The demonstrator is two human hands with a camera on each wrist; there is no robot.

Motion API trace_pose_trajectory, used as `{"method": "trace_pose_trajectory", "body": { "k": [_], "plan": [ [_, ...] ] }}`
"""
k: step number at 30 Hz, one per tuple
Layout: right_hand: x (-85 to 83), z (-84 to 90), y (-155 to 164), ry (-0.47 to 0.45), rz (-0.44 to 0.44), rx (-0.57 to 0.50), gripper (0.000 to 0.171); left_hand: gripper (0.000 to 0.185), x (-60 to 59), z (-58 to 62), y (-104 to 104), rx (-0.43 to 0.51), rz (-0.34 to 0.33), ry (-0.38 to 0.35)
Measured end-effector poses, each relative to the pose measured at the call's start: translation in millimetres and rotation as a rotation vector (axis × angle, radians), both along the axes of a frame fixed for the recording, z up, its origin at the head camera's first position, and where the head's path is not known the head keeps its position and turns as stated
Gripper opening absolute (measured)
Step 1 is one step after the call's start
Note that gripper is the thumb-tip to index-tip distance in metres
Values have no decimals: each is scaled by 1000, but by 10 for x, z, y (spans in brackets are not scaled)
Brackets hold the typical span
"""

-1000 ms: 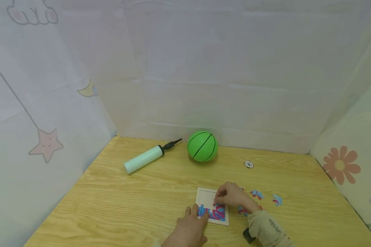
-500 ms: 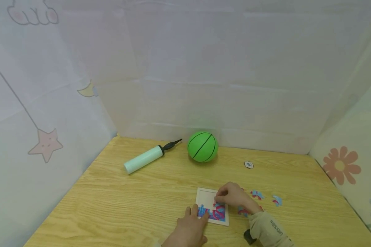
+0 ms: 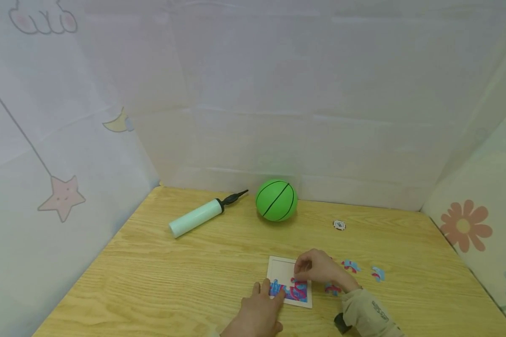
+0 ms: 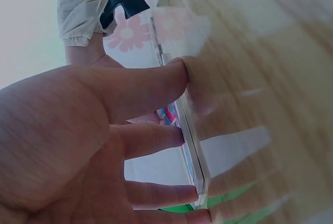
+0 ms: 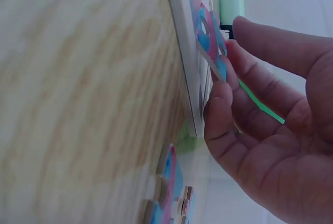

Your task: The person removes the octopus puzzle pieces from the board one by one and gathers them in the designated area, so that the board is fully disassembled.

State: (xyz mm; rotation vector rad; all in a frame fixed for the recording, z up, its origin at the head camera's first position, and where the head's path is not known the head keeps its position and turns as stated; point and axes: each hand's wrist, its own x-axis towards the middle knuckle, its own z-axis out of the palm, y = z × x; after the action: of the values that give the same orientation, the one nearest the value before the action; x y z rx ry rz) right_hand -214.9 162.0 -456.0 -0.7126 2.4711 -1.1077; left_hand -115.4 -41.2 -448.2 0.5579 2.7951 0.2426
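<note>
A square puzzle tray (image 3: 286,305) with a pale rim lies near the front of the table, its near part filled with blue, purple and pink pieces. My left hand (image 3: 257,309) rests at its near left, fingers extended onto the rim and pieces; in the left wrist view the fingertips touch the tray's side. Over the tray's right side, my right hand (image 3: 318,266) holds a blue and pink jigsaw piece (image 5: 212,39) with its fingers. That piece tilts up from the tray in the right wrist view. From above, the fingers hide most of it.
Loose jigsaw pieces (image 3: 351,266) lie right of the tray, some partly behind the right arm. Farther back are a green ball (image 3: 276,200), a pale green hand pump (image 3: 198,217) and a round chip (image 3: 339,224). Printed cloth walls (image 3: 253,93) border the table.
My right hand has shifted very slightly right over the tray, and its forearm has moved a little. The left hand and the tray stay in place.
</note>
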Motion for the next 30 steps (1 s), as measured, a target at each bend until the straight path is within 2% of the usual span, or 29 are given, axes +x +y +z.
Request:
{"method": "trace_pose_trajectory", "body": {
  "k": [17, 30],
  "plan": [
    [-15, 7, 52, -67, 98, -77, 4, 64, 2, -5, -14, -4, -9, 0],
    [-48, 35, 123, -135, 69, -165, 9, 63, 1, 3, -3, -13, 1, -16]
  ]
}}
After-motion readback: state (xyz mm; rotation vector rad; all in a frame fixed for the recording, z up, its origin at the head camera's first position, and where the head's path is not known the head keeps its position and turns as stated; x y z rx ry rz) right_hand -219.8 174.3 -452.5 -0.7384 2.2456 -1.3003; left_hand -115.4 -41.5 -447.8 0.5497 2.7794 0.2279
